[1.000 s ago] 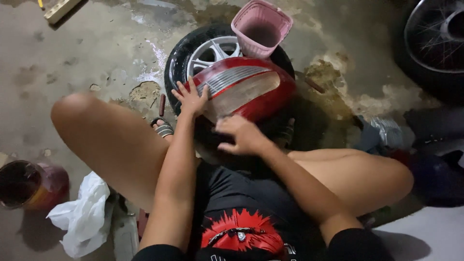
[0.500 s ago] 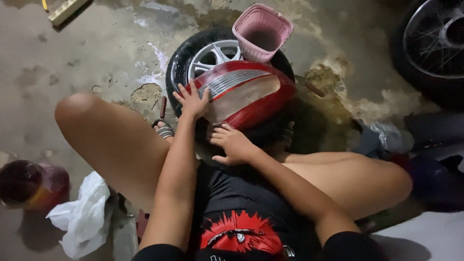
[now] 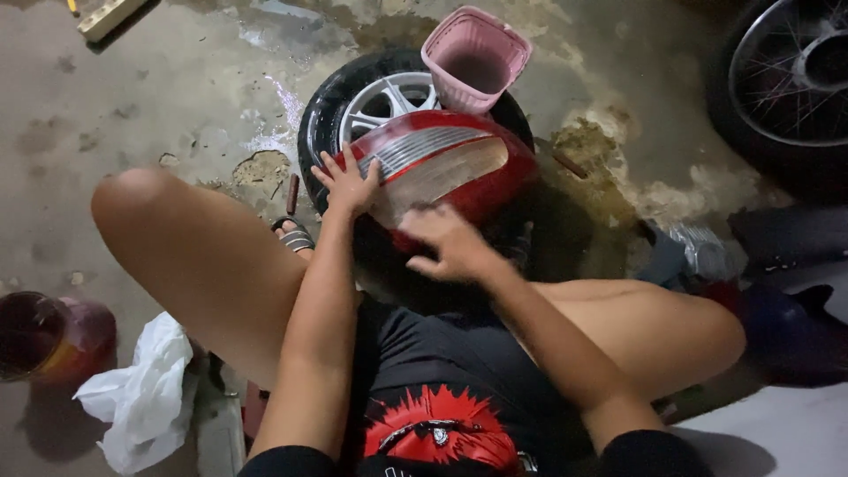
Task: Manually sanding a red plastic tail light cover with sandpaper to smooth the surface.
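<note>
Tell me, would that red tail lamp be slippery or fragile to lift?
Probably stiff: the red tail lamp keeps its curved shell shape under the left hand. Its glossy lens looks smooth, so likely slippery. It seems hollow plastic, so perhaps light and prone to cracking. Propped on the tyre, it might slide off.

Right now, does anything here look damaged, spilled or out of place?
Yes. The floor is stained and broken by the wheel, with a wet patch at its left. A pink basket sits tilted on the wheel, and the tail light lies off any vehicle.
</note>
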